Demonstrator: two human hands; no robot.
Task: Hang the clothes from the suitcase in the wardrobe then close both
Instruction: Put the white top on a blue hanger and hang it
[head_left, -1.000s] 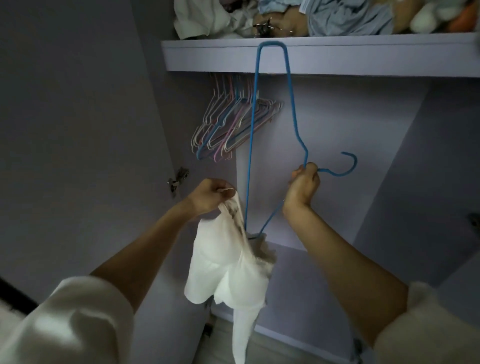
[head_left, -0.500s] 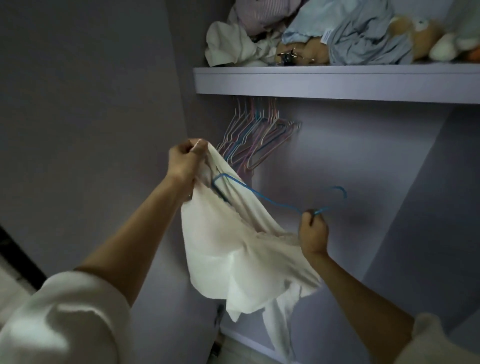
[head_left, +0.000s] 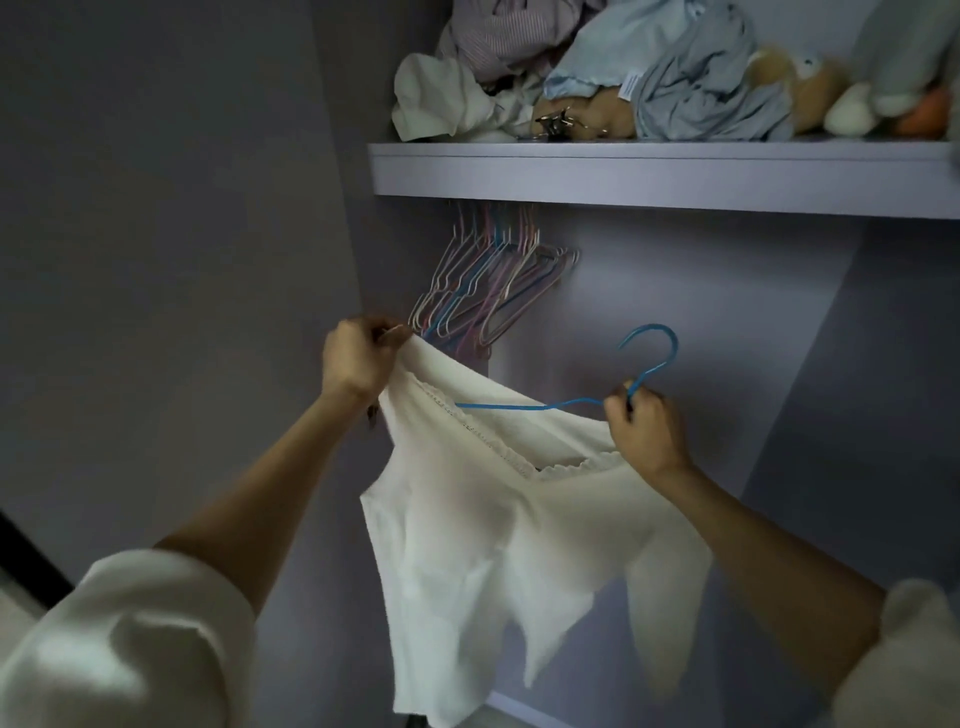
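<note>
A white lace-trimmed top (head_left: 483, 525) hangs between my hands in front of the open wardrobe. My left hand (head_left: 358, 358) pinches its left shoulder and holds it up. A blue wire hanger (head_left: 561, 402) runs inside the neckline, most of it hidden by the cloth. Its hook (head_left: 657, 345) sticks up above my right hand (head_left: 641, 428), which grips the hanger's neck. The suitcase is out of view.
A bunch of several empty wire hangers (head_left: 483, 291) hangs under the wardrobe shelf (head_left: 649, 174), just behind my left hand. Crumpled clothes (head_left: 675, 78) and plush toys (head_left: 831, 98) pile on the shelf. The wardrobe's side panel (head_left: 182, 260) stands at left.
The hanger went from upright to lying level inside the top. My left hand rose with the shoulder and the top spread out wider between both hands.
</note>
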